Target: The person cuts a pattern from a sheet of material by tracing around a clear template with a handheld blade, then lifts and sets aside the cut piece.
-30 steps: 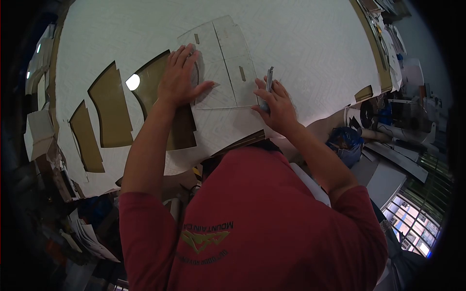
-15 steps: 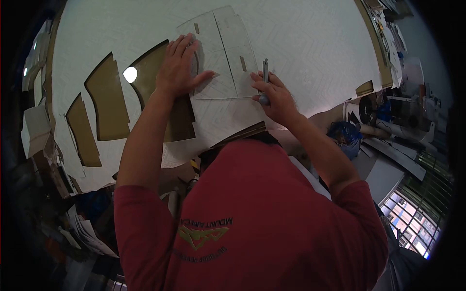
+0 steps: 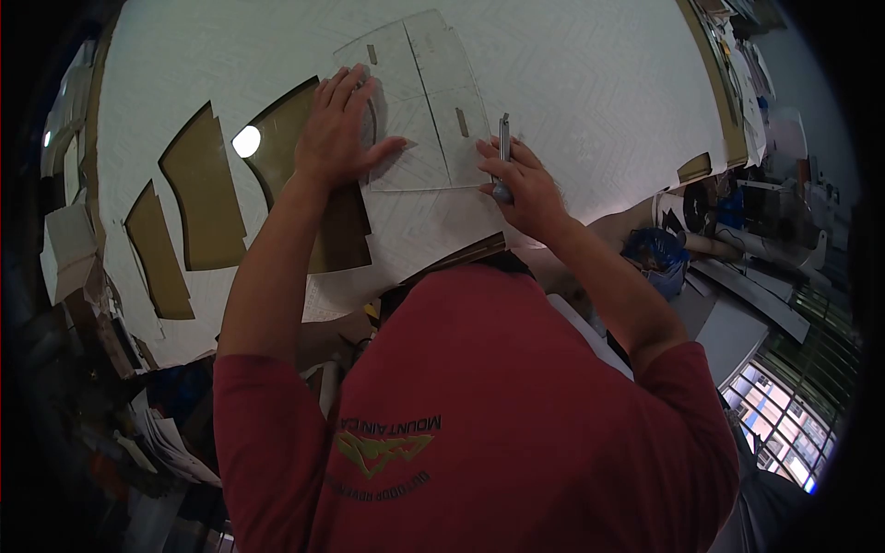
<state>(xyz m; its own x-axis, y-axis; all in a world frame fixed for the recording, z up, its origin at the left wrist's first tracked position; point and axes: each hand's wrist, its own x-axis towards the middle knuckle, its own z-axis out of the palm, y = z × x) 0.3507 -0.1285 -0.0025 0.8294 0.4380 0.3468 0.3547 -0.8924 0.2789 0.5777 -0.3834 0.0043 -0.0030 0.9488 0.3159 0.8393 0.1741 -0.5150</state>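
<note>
My left hand (image 3: 334,138) lies flat with fingers spread on the left side of a clear template (image 3: 415,69). The template has dark lines across it and small tan slots, and it rests on a white patterned sheet (image 3: 590,92). At the template's lower right edge, my right hand (image 3: 527,189) is closed around a slim silver pen-like tool (image 3: 504,138). The tool's upper end stands above the fingers and its rounded grey end shows below them; its working tip is hidden. Curved cut-outs (image 3: 203,194) in the sheet, left of my left hand, show a brown surface underneath.
A round white spot (image 3: 247,141) shows beside the largest cut-out. The sheet's near edge runs ragged in front of my body. To the right are a blue plastic bag (image 3: 656,251) and a sewing machine (image 3: 784,241). Stacked papers (image 3: 175,442) lie at lower left.
Both hands, the template and the tool stay almost in place. Only a very slight shift of the view and body shows.
</note>
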